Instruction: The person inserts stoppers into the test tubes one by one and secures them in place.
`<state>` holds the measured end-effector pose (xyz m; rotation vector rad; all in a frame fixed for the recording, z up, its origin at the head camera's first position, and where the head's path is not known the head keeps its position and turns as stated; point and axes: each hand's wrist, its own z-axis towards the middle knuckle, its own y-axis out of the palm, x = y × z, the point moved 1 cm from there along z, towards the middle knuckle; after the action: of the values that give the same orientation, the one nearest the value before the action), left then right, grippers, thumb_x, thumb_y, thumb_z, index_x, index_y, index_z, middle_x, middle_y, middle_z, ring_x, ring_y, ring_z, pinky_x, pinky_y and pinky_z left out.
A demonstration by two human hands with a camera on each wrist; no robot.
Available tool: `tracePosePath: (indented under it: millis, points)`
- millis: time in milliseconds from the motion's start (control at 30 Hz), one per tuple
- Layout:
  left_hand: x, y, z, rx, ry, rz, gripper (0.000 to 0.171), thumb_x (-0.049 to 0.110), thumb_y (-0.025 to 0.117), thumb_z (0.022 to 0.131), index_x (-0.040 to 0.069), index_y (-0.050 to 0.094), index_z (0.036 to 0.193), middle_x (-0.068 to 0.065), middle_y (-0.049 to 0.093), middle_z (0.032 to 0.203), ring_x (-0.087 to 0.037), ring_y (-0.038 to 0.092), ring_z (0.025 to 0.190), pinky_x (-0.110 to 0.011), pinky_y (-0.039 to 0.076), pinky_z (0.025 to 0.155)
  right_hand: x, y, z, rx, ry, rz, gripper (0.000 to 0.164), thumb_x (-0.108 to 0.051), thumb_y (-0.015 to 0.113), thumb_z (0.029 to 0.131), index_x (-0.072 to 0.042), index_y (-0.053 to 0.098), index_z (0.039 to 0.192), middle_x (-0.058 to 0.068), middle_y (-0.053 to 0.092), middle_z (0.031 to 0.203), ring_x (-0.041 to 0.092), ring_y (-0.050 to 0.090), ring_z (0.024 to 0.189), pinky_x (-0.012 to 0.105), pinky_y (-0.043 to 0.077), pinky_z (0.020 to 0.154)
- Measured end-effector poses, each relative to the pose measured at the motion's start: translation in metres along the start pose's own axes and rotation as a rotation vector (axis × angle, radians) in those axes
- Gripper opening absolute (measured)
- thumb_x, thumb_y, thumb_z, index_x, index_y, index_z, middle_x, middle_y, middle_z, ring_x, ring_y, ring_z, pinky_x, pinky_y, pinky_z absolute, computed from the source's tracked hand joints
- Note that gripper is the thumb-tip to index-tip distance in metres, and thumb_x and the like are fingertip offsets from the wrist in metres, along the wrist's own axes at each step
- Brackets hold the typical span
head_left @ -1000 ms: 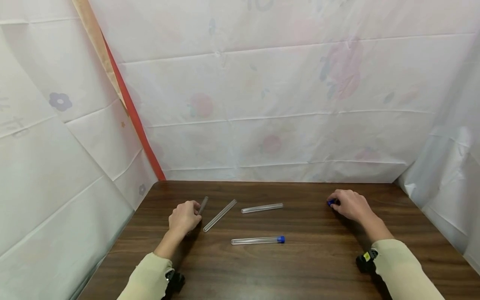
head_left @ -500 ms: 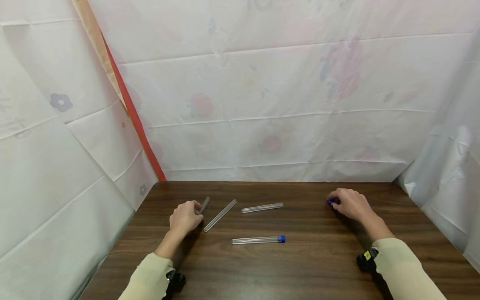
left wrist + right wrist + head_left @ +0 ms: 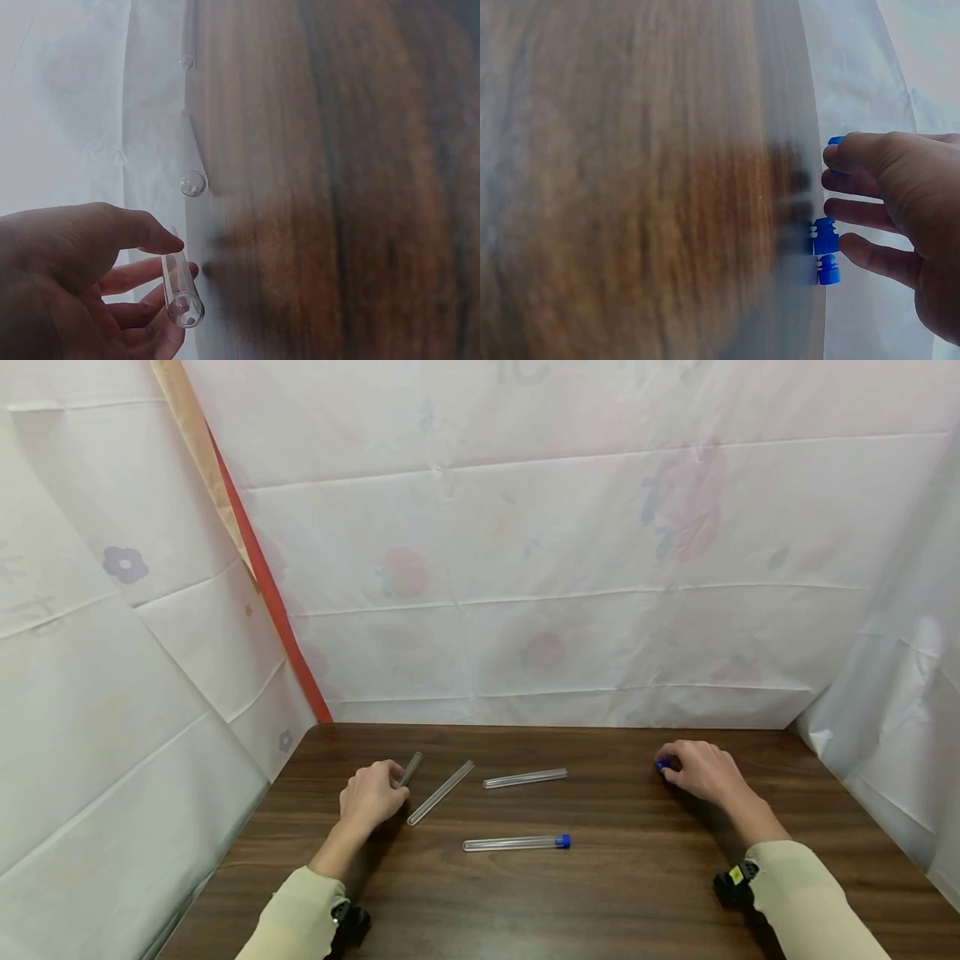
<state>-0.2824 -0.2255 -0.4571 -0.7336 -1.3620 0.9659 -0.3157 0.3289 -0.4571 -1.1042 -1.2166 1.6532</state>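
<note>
At the table's left side, my left hand (image 3: pixel 372 792) pinches a clear test tube (image 3: pixel 410 768) between thumb and fingers. The left wrist view shows this tube's rounded end (image 3: pixel 185 309) toward the camera. At the right, my right hand (image 3: pixel 703 770) pinches a blue cap (image 3: pixel 835 140), mostly covered by the fingers. Near its other fingers are two more blue caps (image 3: pixel 826 237). One uncapped test tube (image 3: pixel 441 793) lies slanted beside my left hand, and another test tube (image 3: pixel 525 779) lies to its right. Closer to me lies a test tube with a blue cap (image 3: pixel 517 842) on its right end.
The dark wood table (image 3: pixel 600 902) ends at a pale printed sheet (image 3: pixel 562 652) hanging behind it. More sheeting (image 3: pixel 900 693) hangs along the right side. A red strip (image 3: pixel 277 610) runs down the left corner.
My left hand and its test tube have shifted very slightly to the right. My right hand stays in nearly the same place with the blue cap.
</note>
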Motion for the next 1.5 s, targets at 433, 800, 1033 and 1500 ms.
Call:
tracePosePath:
  millis: [433,800,1033,1500]
  points:
    - [0.002,-0.002,0.0,0.011,0.011,-0.012,0.028,0.018,0.08,0.093,0.011,0.081,0.12,-0.003,0.081,0.096,-0.028,0.074,0.085,-0.047,0.055,0.068,0.0,0.0,-0.001,0.055,-0.027,-0.018,0.016,-0.017,0.085,0.097,-0.014,0.086,0.112,0.006,0.08,0.103,0.023,0.073,0.085,0.047,0.059,0.07]
    - [0.002,-0.004,0.002,0.024,0.042,-0.023,0.029,0.018,0.08,0.093,0.013,0.081,0.122,-0.001,0.081,0.095,-0.027,0.074,0.086,-0.045,0.053,0.068,-0.003,-0.009,0.001,0.066,-0.048,-0.033,0.017,-0.019,0.088,0.096,-0.015,0.087,0.113,0.003,0.078,0.101,0.023,0.072,0.084,0.045,0.057,0.067]
    - [0.006,-0.008,0.006,0.035,0.058,-0.018,0.03,0.018,0.079,0.092,0.013,0.081,0.122,0.0,0.082,0.096,-0.027,0.075,0.087,-0.045,0.055,0.068,-0.005,-0.011,0.003,0.075,-0.042,-0.003,0.017,-0.016,0.088,0.096,-0.012,0.086,0.113,0.006,0.08,0.103,0.023,0.075,0.089,0.047,0.061,0.072]
    - [0.01,-0.017,0.007,0.08,0.082,-0.018,0.034,0.017,0.078,0.089,0.014,0.081,0.122,-0.001,0.084,0.099,-0.029,0.078,0.093,-0.053,0.059,0.072,-0.008,-0.02,0.006,0.074,-0.047,0.028,0.017,-0.011,0.087,0.096,-0.008,0.085,0.113,0.007,0.08,0.101,0.023,0.076,0.087,0.045,0.062,0.07]
